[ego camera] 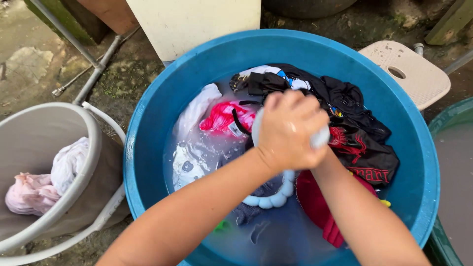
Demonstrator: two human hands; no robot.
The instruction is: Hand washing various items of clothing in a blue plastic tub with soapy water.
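Wringing the white garment goes best with both fists kept tight and close together, as they are here: the left hand is closed fully round the cloth, and the right hand, mostly hidden behind it, seems clenched on the same piece, though its fingers cannot be seen. The garment's twisted tail hangs just below the hands into the soapy water of the blue tub. Twisting in opposite directions above the water would likely shed more; the grey basket with wrung pale clothes sits well off beyond the left forearm.
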